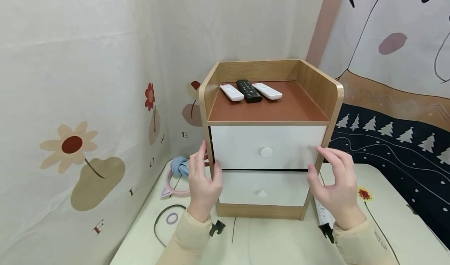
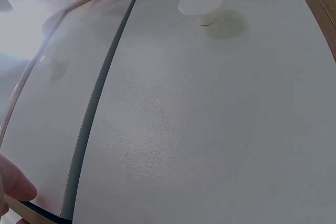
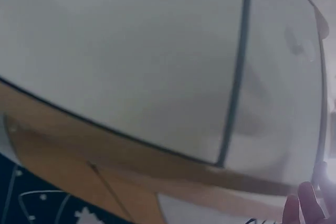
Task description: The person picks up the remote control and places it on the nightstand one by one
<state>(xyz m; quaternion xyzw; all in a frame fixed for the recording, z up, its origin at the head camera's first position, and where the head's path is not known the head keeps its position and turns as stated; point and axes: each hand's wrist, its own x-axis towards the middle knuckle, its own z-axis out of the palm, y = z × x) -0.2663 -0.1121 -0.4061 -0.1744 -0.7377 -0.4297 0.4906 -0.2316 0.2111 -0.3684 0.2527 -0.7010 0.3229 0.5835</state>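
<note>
A small wooden bedside cabinet [image 1: 258,210] stands upright with a white upper drawer [image 1: 239,148] and a white lower drawer [image 1: 242,187], both closed, each with a round white knob. My left hand [image 1: 205,185] is at the cabinet's left side, fingers fairly straight along the panel and thumb near the drawer fronts. In the left wrist view its thumb [image 2: 18,182] appears by the cabinet's edge. Beside the right front edge is my right hand [image 1: 335,185], fingers loosely bent with nothing between them. Whether it touches the cabinet I cannot tell.
On the brown cabinet top lie two white remotes [image 1: 232,93] [image 1: 268,91] and a black remote [image 1: 249,91]. Left on the table are a blue knotted item [image 1: 180,166], a pink ring-shaped band [image 1: 175,191] and a purple ring [image 1: 172,218]. Printed cloth hangs behind.
</note>
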